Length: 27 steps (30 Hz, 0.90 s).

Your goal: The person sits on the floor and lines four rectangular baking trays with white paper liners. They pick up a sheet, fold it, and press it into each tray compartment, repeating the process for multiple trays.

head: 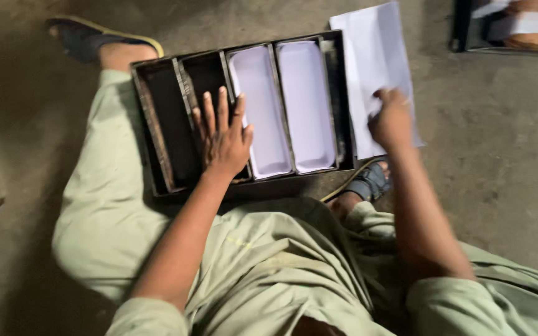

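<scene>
A dark metal tray of four long compartments lies on the floor; the two right compartments hold white paper liners, the two left are bare. The left hand rests flat, fingers spread, on the second compartment. The right hand pinches a stack of white paper sheets beside the tray. Another tray is cut off at the top right, its contents blurred.

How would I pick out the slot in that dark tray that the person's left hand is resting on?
Find the dark tray on the floor in front of the seated person; it has four long slots side by side. The left hand lies flat over the second slot from the left. Unlike the two paper-lined slots to its right, it is bare and dark.
</scene>
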Available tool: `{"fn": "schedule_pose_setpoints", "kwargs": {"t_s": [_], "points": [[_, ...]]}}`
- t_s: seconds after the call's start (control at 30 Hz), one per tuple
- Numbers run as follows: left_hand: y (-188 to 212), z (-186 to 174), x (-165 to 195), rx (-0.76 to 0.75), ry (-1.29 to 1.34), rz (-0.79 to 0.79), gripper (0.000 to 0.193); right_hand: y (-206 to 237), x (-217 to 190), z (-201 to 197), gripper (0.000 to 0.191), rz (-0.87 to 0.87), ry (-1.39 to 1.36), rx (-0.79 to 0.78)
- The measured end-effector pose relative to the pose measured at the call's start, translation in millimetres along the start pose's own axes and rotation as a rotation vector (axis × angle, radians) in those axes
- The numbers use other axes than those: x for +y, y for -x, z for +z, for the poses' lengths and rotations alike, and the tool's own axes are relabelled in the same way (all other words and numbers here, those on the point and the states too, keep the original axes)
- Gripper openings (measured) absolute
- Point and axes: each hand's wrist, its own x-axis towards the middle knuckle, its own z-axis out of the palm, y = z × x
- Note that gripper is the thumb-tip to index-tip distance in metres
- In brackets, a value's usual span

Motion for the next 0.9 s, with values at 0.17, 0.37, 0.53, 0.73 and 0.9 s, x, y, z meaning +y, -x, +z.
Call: {"fn": "schedule_pose_setpoints", "kwargs": {"t_s": [0.17,0.37,0.53,0.73,0.9], "points": [[15,-3,2,-0.029,0.023,-0.055,0.067,55,61,104,0.019,0.049,-0.008,0.023],[16,-11,-2,0.056,0.049,-0.053,0.058,42,72,82,0.013,0.182,-0.030,0.071],[7,-20,-11,0.184,0.167,-0.196,0.057,19,54,35,0.030,0.359,-0.176,-0.206],[-10,-32,-28,0.300,0.490,0.071,0.062,-18,-44,-37,0.019,0.046,-1.001,-0.080],[-28,-41,-43,-0.097,1.210,-0.297,0.054,25,-198,-31,0.019,-0.486,-0.554,-0.410]]}}
